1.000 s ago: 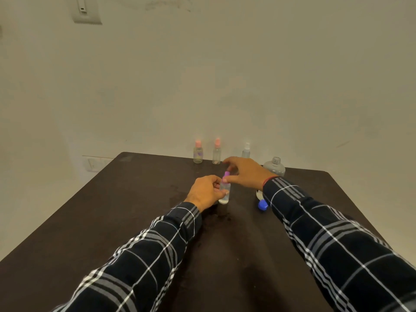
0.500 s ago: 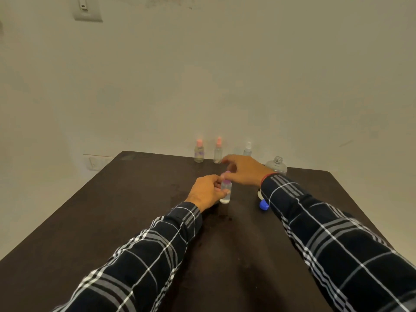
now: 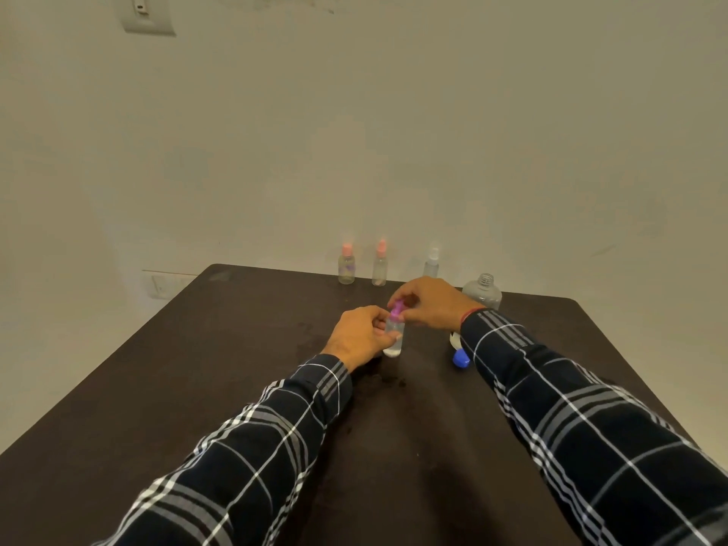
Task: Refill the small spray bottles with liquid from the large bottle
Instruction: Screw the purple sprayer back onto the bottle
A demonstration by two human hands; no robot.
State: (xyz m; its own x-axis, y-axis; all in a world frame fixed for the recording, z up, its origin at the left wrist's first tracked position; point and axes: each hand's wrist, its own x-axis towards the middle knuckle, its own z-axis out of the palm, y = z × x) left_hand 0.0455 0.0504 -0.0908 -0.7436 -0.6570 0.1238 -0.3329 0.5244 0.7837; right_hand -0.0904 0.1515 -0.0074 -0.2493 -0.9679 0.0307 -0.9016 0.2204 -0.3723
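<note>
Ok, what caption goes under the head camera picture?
Left hand steadies a small bottle while right hand grips its purple top.

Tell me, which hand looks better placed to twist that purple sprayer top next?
The right hand: its fingers already pinch the purple sprayer top, while the left hand grips the small bottle upright on the table.

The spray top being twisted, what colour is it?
Pink-purple spray top, seen in the head view.

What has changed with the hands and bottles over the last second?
Very little. The left hand keeps its grip on the small bottle standing on the table, and the right hand stays pinched on its purple spray top, shifting only slightly. The three far bottles, the large bottle and the blue cap have not moved.
</note>
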